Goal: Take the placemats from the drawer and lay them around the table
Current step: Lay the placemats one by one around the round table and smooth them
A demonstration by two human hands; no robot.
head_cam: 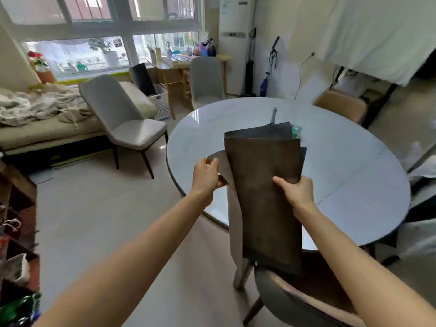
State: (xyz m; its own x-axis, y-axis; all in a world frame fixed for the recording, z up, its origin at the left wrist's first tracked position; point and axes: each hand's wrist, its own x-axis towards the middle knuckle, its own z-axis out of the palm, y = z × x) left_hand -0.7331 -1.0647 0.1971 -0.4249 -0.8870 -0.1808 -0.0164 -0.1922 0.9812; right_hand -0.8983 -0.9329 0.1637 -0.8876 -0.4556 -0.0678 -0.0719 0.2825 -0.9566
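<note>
I hold a stack of placemats (264,185) upright over the near edge of the round white table (342,166). The front mat is dark brown; grey mats show behind its top edge. My right hand (296,191) grips the stack at its right side, thumb on the brown face. My left hand (207,177) pinches the edge of a lighter beige mat (233,218) that is peeled away from the stack's left side and hangs down. A small grey and green object (296,131) on the table is mostly hidden behind the mats.
A dark chair with a tan seat (290,300) stands right below the mats at the table's near edge. Grey chairs (122,119) stand to the left and at the far side, a tan chair (342,105) at the far right. A sofa lies far left.
</note>
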